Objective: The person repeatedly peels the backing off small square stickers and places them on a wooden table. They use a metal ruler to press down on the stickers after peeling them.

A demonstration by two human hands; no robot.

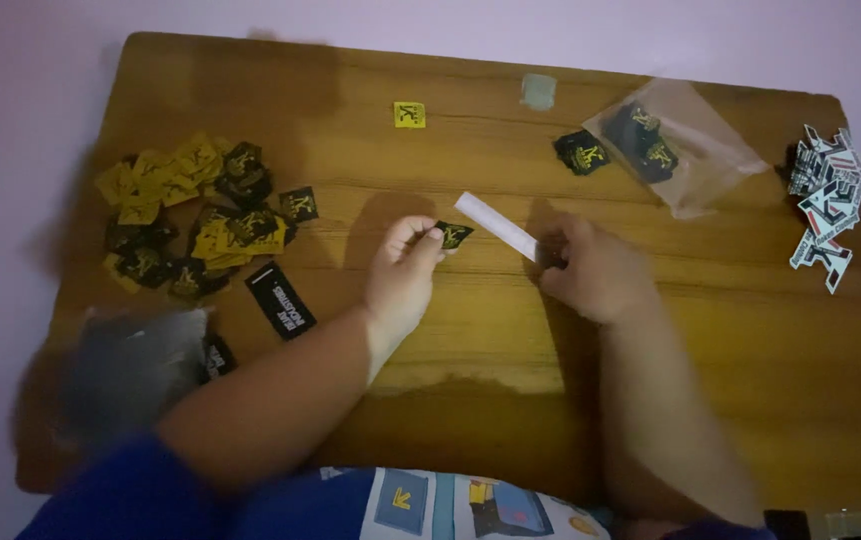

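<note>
Two things are in my fingers: my left hand [402, 275] pinches one small black-and-yellow sticker [453, 235] by its edge, and my right hand [595, 272] is closed on the end of one white paper strip [496, 226], both just above the wooden table [510, 330]. I judge the sticker light, thin and floppy, best held at a corner. One loose pile of yellow and black stickers [195, 220] lies at left, one clear bag [680, 145] holds a few more, one yellow square [409, 114] sits alone
</note>
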